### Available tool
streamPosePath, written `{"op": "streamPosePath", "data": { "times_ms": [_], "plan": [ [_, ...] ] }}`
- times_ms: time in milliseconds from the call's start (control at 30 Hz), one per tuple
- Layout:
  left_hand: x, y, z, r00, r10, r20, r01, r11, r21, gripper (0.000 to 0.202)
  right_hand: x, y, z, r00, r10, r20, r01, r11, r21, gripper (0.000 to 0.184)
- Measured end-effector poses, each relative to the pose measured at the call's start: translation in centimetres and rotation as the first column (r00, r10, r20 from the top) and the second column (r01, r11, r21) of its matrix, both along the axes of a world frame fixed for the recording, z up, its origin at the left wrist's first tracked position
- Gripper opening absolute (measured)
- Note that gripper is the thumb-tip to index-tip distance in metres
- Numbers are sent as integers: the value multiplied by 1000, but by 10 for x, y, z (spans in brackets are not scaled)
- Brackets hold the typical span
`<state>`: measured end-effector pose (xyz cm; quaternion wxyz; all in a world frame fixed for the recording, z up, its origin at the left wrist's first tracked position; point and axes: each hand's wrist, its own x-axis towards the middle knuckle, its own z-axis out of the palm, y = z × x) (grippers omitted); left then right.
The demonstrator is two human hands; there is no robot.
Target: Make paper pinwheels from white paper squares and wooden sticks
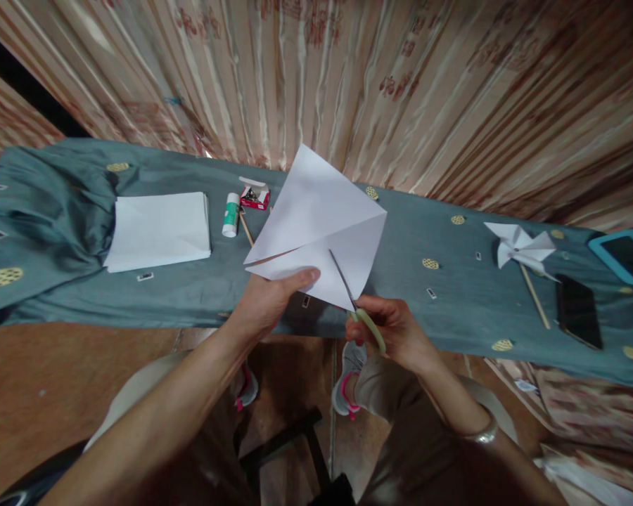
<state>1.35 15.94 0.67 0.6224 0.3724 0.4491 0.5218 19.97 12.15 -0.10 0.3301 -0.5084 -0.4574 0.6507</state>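
My left hand (266,299) pinches the lower edge of a white square sheet of paper (321,204), held up over the front of the table. The sheet has diagonal creases and a cut running in from its left corner. My right hand (395,330) grips pale green-handled scissors (361,313). Their blades point up into the sheet from its lower corner.
On the grey-blue cloth-covered table (454,281) lie a stack of white paper (161,228), a glue stick (231,214), a small red box of clips (254,195), a finished paper pinwheel on a stick (522,249), a black phone (577,309) and a blue-cased tablet (625,254). Curtains hang behind.
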Motion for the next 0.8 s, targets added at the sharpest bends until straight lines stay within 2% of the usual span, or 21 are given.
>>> {"op": "streamPosePath", "data": {
  "times_ms": [233,500,633,800],
  "plan": [
    [0,0,-1,1000,-7,0,7,1000,22,35,0,0,1,1000,12,-10,-12,1000,16,41],
    [0,0,-2,1000,3,26,-3,1000,13,40,0,0,-1,999,23,-28,-23,1000,-10,40],
    [-1,0,-1,1000,-1,20,1,1000,14,37,1,1,2,995,104,-8,-104,994,-13,40],
    [-6,8,3,997,59,40,-59,998,19,40,15,0,11,967,253,29,-253,967,-18,53]
  ]
}}
